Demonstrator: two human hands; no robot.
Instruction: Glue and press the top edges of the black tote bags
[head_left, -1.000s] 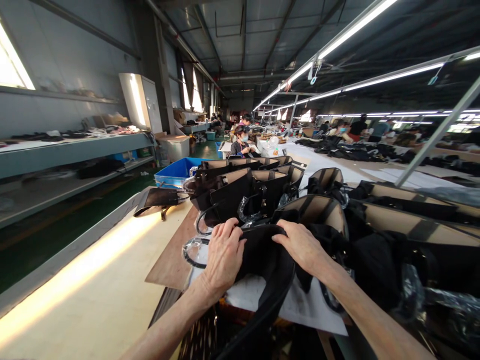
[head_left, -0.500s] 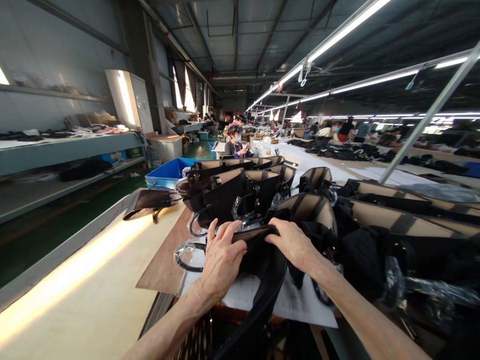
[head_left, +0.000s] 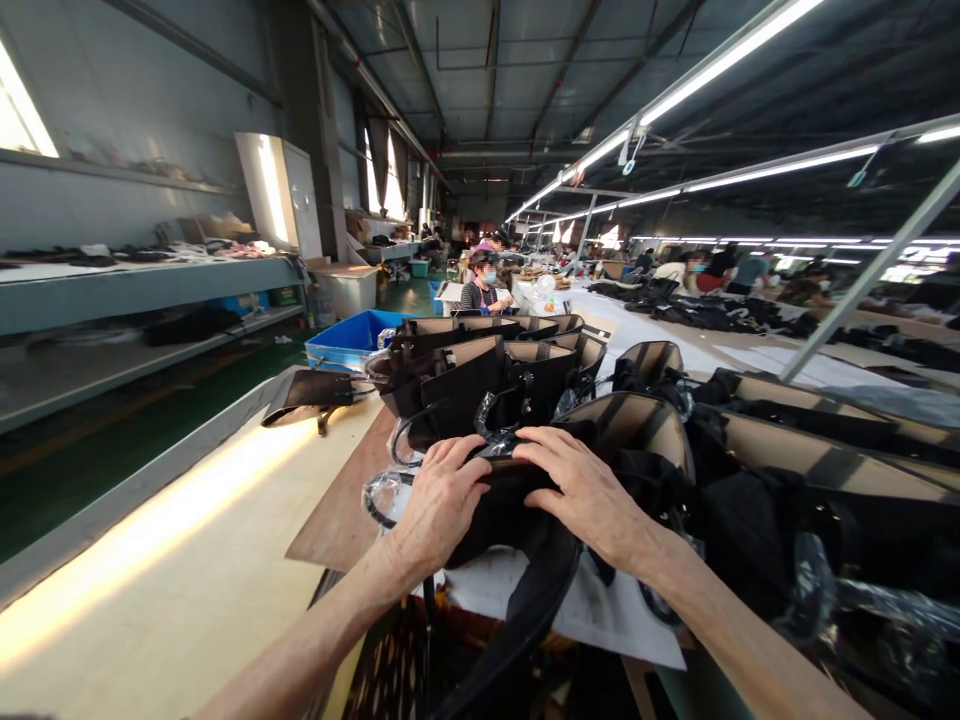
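Observation:
A black handbag point(head_left: 510, 515) lies on white paper point(head_left: 600, 615) at the near edge of the table, its strap hanging toward me. My left hand point(head_left: 439, 500) curls over the bag's left top edge, fingers bent round it. My right hand point(head_left: 581, 490) presses on the bag's top edge from the right, fingers together and gripping. Both thumbs point toward each other across the bag's mouth. Just beyond my hands stand several open black bags with tan lining point(head_left: 480, 385).
A brown board point(head_left: 337, 520) lies under the bags on the pale worktable point(head_left: 187, 590). A flat black piece point(head_left: 315, 390) rests at the table's left edge. A blue bin point(head_left: 349, 345) stands beyond. More dark bags point(head_left: 810, 470) crowd the right. People work far back.
Both hands have slid closer together along the bag's top edge, pressing its mouth flatter. The camera has shifted slightly.

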